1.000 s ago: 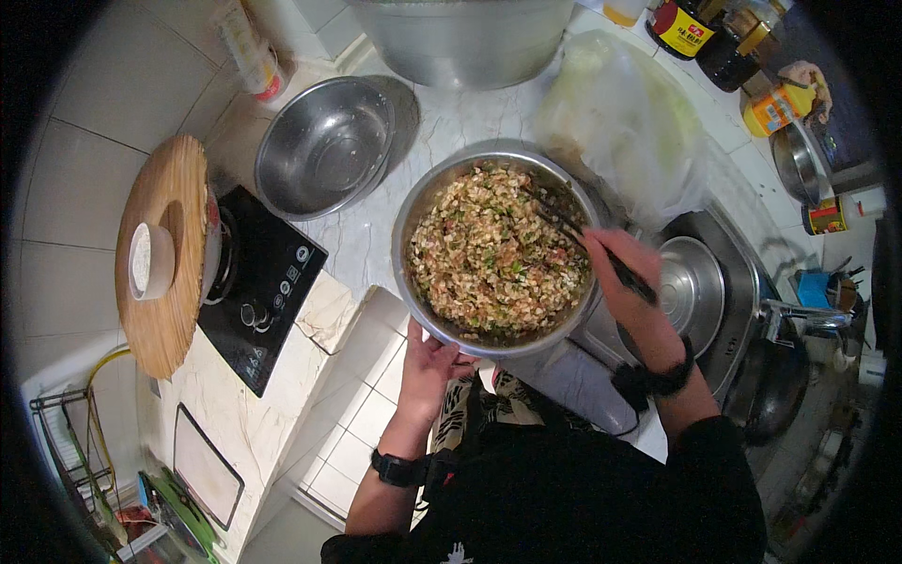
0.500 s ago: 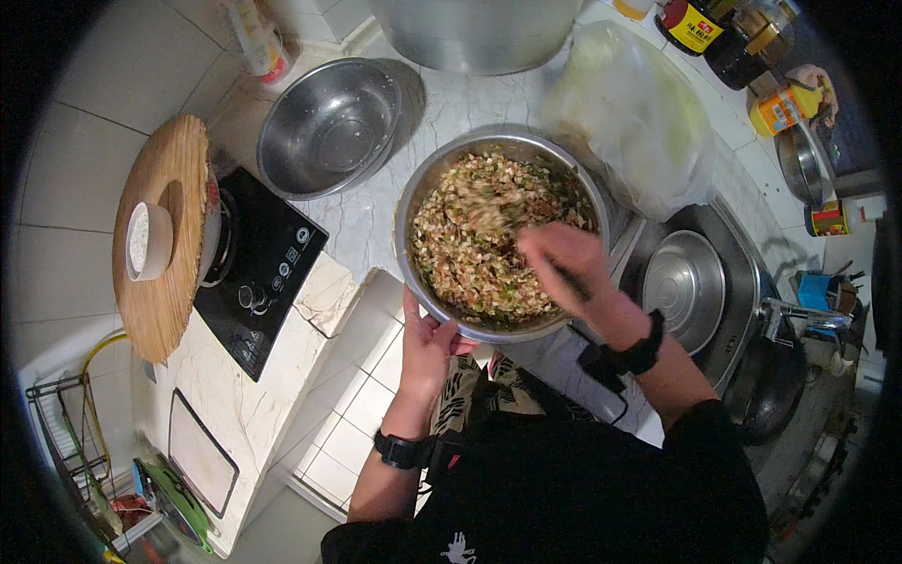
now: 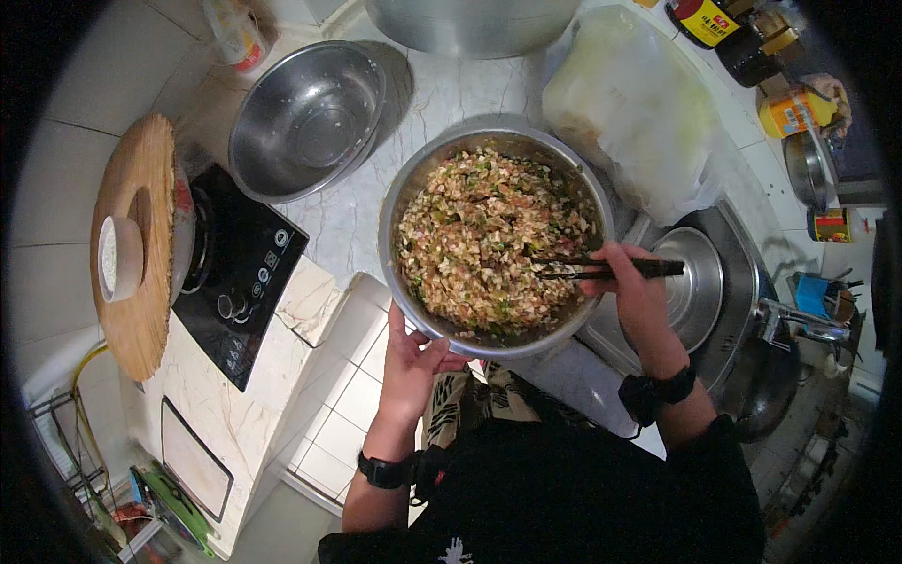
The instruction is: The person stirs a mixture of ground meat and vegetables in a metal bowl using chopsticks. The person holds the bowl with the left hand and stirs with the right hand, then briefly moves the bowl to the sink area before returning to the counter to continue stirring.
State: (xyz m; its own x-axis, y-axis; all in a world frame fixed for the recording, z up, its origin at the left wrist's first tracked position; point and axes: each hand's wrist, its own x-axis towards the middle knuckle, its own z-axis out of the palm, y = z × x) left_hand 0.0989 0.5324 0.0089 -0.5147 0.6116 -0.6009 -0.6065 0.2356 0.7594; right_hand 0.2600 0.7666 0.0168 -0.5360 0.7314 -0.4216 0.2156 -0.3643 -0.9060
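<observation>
A wide stainless steel bowl (image 3: pixel 526 350) stands in front of me, tilted slightly at most, filled with a chopped mixture (image 3: pixel 489 235) of pale, brown and green bits. My left hand (image 3: pixel 413 367) grips the bowl's near left rim, thumb and fingers around its edge. At the right side of the bowl, my right hand (image 3: pixel 631 287) is closed around dark chopsticks (image 3: pixel 662 269). Their tips reach into the mixture, right of its middle; the thick ends stick out past the hand toward the sink.
Left are a second metal bowl (image 3: pixel 305 122), a black cooktop (image 3: pixel 246 296) and a round wooden board (image 3: pixel 136 329) bearing a small white bowl (image 3: pixel 120 258). A filled plastic bag (image 3: pixel 639 113) lies right, beside a sink (image 3: pixel 738 329) with a metal basin (image 3: pixel 691 277). Behind stands a large pot (image 3: pixel 470 28).
My right hand has moved right and slightly down, from over the mixture to the bowl's right rim. The blurred chopsticks now show clearly. My left hand keeps its hold on the rim.
</observation>
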